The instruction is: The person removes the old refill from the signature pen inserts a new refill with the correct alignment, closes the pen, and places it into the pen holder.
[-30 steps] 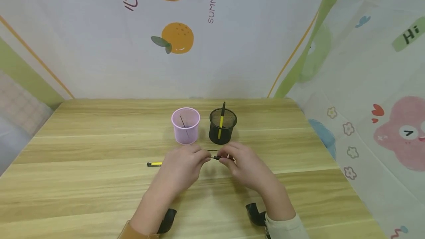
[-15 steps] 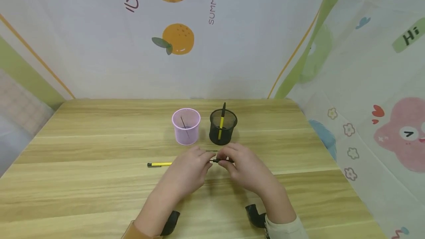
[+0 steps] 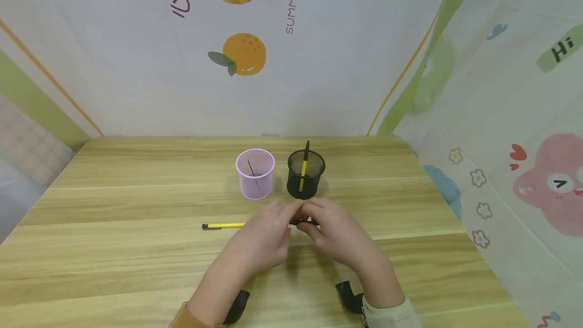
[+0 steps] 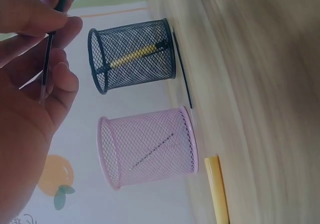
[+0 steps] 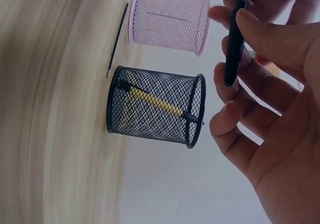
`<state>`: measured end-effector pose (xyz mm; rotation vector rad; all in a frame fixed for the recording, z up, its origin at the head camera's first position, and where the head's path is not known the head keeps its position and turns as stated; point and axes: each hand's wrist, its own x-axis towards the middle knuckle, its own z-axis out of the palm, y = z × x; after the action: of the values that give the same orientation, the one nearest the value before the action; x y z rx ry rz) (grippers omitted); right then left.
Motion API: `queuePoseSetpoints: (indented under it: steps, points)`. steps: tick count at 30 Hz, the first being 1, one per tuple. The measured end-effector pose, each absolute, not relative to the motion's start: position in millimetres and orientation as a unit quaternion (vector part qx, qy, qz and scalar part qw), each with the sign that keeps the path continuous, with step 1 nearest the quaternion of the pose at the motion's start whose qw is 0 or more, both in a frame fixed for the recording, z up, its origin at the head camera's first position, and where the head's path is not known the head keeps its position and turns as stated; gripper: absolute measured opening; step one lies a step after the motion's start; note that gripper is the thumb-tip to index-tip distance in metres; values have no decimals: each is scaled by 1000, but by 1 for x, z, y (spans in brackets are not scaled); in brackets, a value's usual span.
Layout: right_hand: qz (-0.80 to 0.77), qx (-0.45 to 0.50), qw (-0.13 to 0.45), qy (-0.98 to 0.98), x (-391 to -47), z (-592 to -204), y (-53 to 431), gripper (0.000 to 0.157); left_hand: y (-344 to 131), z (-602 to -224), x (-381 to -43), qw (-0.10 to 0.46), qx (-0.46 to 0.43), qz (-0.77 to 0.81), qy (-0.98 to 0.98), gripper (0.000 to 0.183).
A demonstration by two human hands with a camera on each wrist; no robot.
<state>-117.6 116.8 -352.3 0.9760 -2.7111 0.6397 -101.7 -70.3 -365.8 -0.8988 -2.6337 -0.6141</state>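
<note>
Black pen barrel (image 5: 235,49) sits pinched in the right hand (image 3: 334,232), slim refill (image 4: 47,59) pinched in the left hand (image 3: 263,237); steady, straight alignment should ease joining them.

Black pen barrel (image 5: 234,51), slim, tapered, pinched in my right hand (image 3: 334,229), lying crosswise before me. Thin refill (image 4: 47,59), dark with clear tail end, pinched in my left hand (image 3: 268,232), roughly in line with barrel; join hidden by my grip.
</note>
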Motion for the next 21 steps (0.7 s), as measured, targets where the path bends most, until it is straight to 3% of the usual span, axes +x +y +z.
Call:
queuePoseSetpoints:
  steps: [9,14,21]
  points:
    - [231,333,88,-910,-119,-354,117,14,-69,-367,-104,165,-322,-214,-907,55]
    - [230,324,77,-914,-119,-356,118,10,-70,-368,-104,203,-328,-198,-901,59]
    - [240,273,30,-931,-120,-357,120,7,-82,-362,-107,216,-294,-193,-911,66]
